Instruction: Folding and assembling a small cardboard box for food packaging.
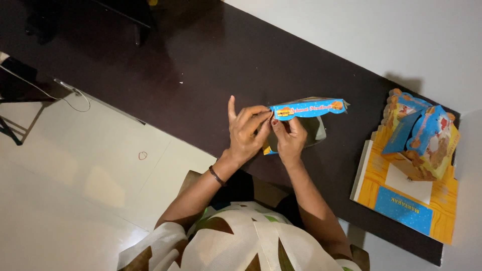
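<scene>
blue and orange card, a flat box blank, is pinched between both hands over the dark table: left hand and right hand grip one flap, part folded (most panels look unformed). right of the hands, finished boxes sit on a stack of flat blanks, well apart.

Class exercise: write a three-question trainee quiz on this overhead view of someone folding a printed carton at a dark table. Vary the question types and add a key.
1. True or false: both hands touch the blue and orange carton.
2. Where is the stack of flat cartons? A) by the left hand B) beyond the right hand, at the table's end C) on the floor
3. Fill in: folded cartons sit ____ the flat stack.

Key: 1 true; 2 B; 3 on
</scene>
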